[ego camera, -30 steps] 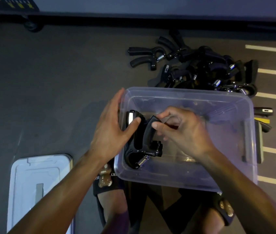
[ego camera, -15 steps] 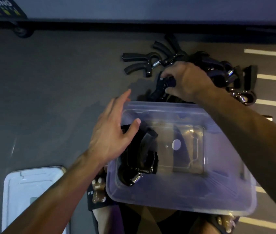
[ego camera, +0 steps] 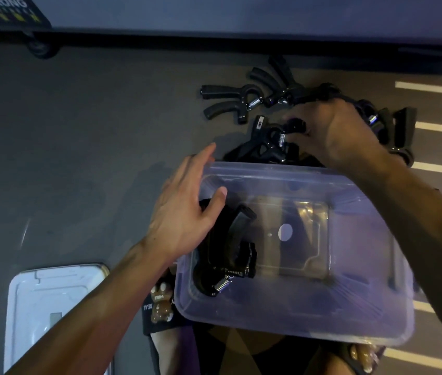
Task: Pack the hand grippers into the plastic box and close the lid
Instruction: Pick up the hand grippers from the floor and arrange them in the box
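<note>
A clear plastic box stands open on the floor in front of me. One black hand gripper with a steel spring lies inside at its left end. My left hand rests on the box's left rim, fingers spread, thumb touching that gripper. Beyond the box's far edge my right hand closes on another black hand gripper from a pile of grippers. The box lid lies flat at the lower left.
Two loose hand grippers lie on the dark floor left of the pile. White floor stripes run along the right. A dark edge with a wheel crosses the top. My sandalled feet sit under the box's near side.
My right hand left the box and reached out to the pile, where it now grips a gripper. The left hand stayed at the box's left rim.
</note>
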